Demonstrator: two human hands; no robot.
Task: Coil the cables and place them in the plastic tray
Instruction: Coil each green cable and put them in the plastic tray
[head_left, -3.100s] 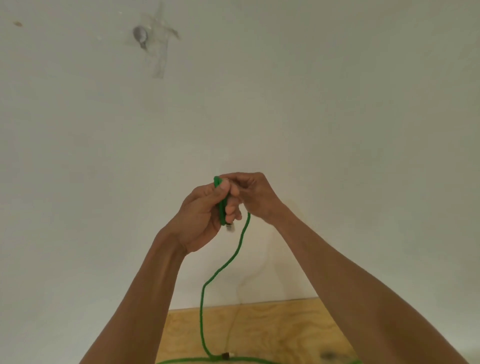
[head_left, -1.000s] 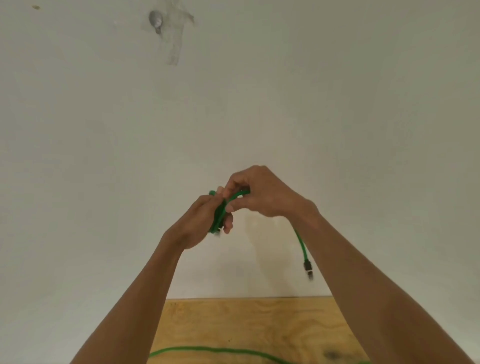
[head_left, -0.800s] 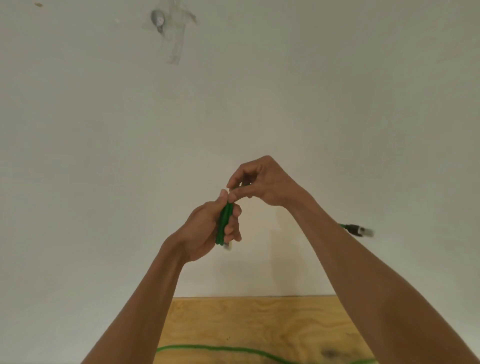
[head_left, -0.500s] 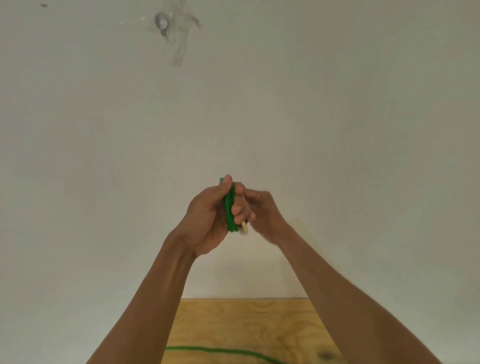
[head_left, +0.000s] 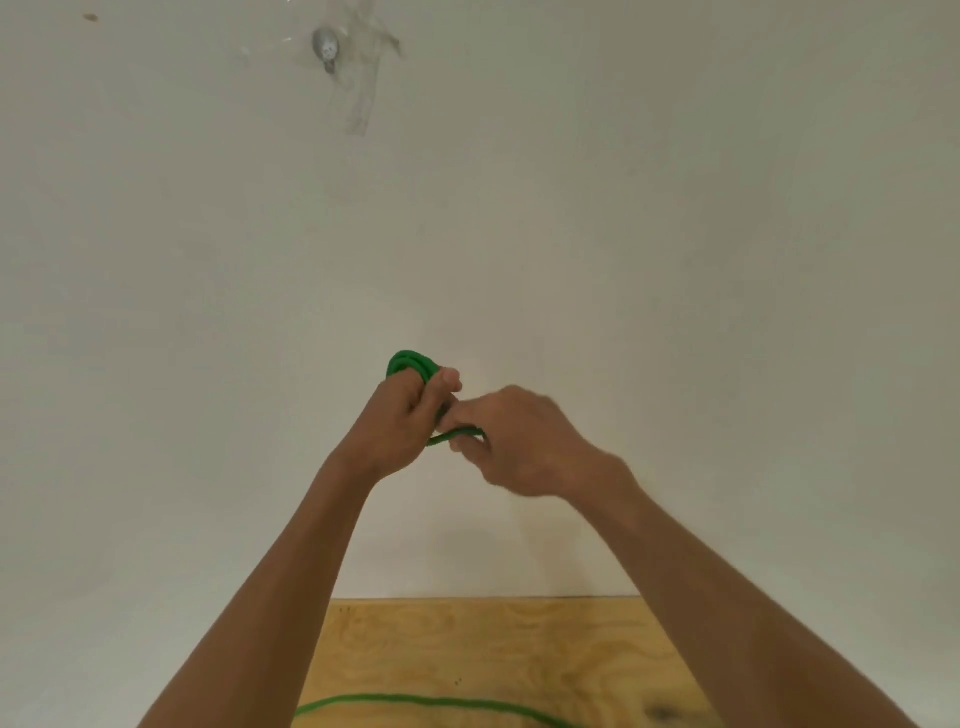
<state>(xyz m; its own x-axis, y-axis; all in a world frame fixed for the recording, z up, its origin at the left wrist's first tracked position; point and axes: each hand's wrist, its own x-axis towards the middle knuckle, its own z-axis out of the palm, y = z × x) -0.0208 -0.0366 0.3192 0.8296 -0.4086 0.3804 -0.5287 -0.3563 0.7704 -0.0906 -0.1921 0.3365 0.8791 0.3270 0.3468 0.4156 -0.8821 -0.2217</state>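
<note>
Raised in front of the wall, my left hand (head_left: 402, 423) grips a small coil of green cable (head_left: 408, 365); its loops stick out above my fingers. My right hand (head_left: 519, 441) sits just to the right, touching the left, and pinches a strand of the same cable that runs across under the left hand's fingers. A second green cable (head_left: 431, 702) lies in a long curve on the wooden table at the bottom. The plastic tray is out of sight.
A plywood table (head_left: 493, 649) fills the bottom middle and ends against a plain white wall (head_left: 675, 260). High on the wall, a small metal fitting (head_left: 326, 48) is stuck under clear tape.
The cable's loose end, hanging down to the table at first, has been wound into the coil. My right hand went from behind the left hand to its right side, pulling a strand across.
</note>
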